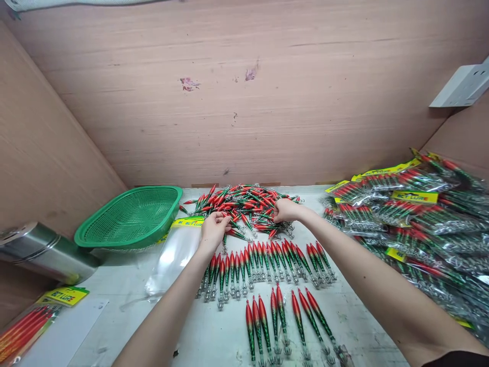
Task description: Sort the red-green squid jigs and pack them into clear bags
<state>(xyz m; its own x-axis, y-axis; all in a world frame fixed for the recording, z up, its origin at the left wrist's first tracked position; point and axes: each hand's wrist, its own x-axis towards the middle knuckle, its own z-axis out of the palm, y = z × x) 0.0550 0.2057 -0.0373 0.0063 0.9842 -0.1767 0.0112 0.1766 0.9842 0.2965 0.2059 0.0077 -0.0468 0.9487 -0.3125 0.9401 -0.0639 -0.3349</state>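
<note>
A heap of red and green squid lures (248,201) with wire hook crowns lies at the back of the table. My left hand (214,229) is at the heap's near left side, its thumb and fingers pinched on a lure. On the right side of the heap, my right hand (286,211) has its fingers curled closed among the lures; what they grip is hidden. Nearer me, lures (267,257) stand side by side in a long row, red tips away from me. Closer still, a shorter row of lures (278,321) is split into small groups.
Clear plastic bags with yellow headers (175,260) lie left of my left hand. Behind them rests a green basket (126,216), beside a metal flask (49,252). Packed lures (405,219) pile up at right. A bag of orange lures (34,321) sits front left.
</note>
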